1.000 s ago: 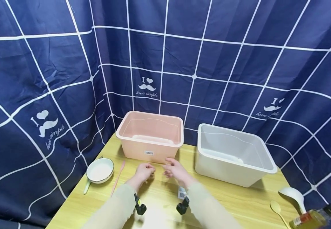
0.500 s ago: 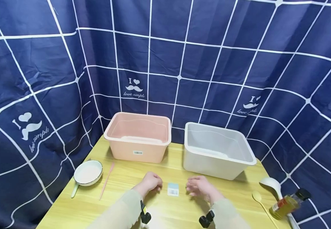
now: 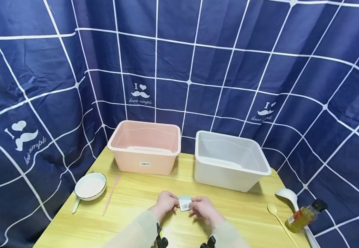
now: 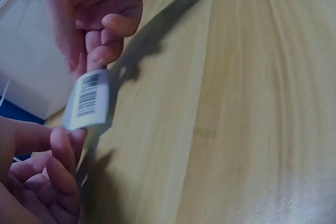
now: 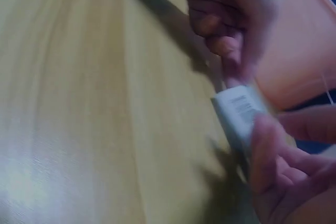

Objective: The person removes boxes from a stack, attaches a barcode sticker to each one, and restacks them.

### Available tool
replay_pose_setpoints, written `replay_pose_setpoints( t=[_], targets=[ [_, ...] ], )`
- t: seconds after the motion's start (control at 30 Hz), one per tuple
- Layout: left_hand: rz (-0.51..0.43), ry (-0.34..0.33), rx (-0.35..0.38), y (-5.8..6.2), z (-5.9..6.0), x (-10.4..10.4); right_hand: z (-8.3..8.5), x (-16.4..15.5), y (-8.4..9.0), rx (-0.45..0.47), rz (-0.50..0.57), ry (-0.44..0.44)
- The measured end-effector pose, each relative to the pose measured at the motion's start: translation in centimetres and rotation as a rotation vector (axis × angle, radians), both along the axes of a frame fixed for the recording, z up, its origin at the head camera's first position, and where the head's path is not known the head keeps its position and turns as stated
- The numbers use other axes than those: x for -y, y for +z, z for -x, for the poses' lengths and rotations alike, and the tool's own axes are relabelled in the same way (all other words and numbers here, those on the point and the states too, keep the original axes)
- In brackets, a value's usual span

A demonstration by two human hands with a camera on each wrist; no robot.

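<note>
Between my two hands is a small white and light-blue packet [image 3: 185, 203] with a barcode, held a little above the wooden table. My left hand [image 3: 167, 201] pinches its left edge between thumb and fingers. At the opposite edge, the thumb and fingers of my right hand [image 3: 202, 208] grip it too. In the left wrist view the barcode face of the packet [image 4: 90, 98] is turned to the camera. The right wrist view shows the packet [image 5: 236, 108] tilted, partly covered by the right thumb.
Behind the hands stand a pink bin [image 3: 143, 160] and a grey-white bin [image 3: 226, 177]. A white bowl [image 3: 90, 187] over a green handle and a pink stick-like utensil [image 3: 111, 194] lie left. On the right are a yellow spoon [image 3: 272, 209], a white ladle [image 3: 288, 194] and an oil bottle [image 3: 300, 218].
Both hands have come back from near the pink bin to either side of the packet lying on the table, then closed in and taken hold of it. The head view has shifted slightly.
</note>
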State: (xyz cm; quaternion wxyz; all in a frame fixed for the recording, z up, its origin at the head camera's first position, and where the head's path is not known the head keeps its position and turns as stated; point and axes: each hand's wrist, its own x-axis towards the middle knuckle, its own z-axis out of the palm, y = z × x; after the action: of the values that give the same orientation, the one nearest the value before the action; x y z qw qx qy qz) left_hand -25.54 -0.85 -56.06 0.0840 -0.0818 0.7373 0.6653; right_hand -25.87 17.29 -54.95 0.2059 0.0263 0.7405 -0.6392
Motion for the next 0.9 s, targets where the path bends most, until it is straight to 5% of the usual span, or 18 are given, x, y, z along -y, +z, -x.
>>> replay_pose_setpoints(
  t=[0.17, 0.43, 0.6, 0.9],
  targets=[
    [-0.078, 0.005, -0.005, -0.3, -0.2, -0.2, -0.1, 0.8, 0.0, -0.097, -0.04, -0.077],
    [-0.145, -0.074, -0.015, 0.2, -0.2, 0.5, -0.3, 0.9, 1.1, -0.212, -0.09, -0.13],
    [-0.192, -0.033, -0.023, 0.9, -0.3, 0.6, -0.7, 1.9, 2.0, -0.376, -0.188, -0.245],
    [-0.27, 0.02, -0.035, 1.9, -0.6, 0.3, -1.8, 3.7, 2.4, -0.489, -0.165, -0.085]
  ],
)
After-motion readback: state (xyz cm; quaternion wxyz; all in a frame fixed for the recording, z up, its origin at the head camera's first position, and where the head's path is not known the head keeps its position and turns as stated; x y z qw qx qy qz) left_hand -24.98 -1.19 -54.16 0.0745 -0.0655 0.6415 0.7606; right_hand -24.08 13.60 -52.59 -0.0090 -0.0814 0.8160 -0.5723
